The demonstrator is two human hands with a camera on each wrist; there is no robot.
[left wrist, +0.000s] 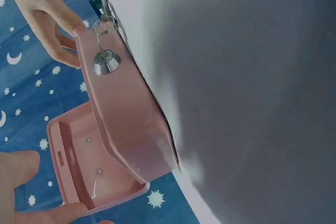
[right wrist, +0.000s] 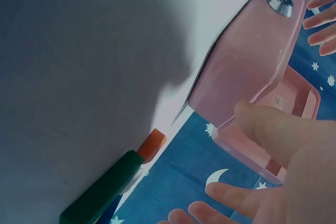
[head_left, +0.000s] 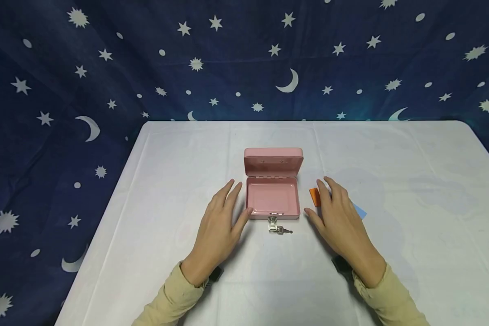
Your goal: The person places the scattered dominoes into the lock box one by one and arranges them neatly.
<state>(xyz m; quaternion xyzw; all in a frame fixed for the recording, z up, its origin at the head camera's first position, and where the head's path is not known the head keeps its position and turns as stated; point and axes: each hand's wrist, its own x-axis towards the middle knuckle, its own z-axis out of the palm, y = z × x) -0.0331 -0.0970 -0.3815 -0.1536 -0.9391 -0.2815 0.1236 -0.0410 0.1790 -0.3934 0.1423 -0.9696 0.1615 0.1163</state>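
Note:
A pink metal cash box point(head_left: 273, 197) stands on the table with its lid point(head_left: 273, 162) raised, and its inside holds nothing visible. From the lock point(left wrist: 107, 62) on its front hang keys point(head_left: 284, 230) on a ring. My left hand point(head_left: 218, 222) is at the box's left side, fingers spread and pointing forward; whether the thumb touches the front corner I cannot tell. On the other side is my right hand point(head_left: 338, 222), fingers relaxed, beside the box. Beneath or behind it lie an orange piece point(head_left: 315, 197) and a blue piece point(head_left: 359, 211), partly hidden.
In the right wrist view a green bar-shaped object point(right wrist: 102, 190) lies by the orange piece. A white cloth covers the table point(head_left: 167, 181). Behind its far edge hangs a dark blue curtain point(head_left: 236, 40) with stars and moons.

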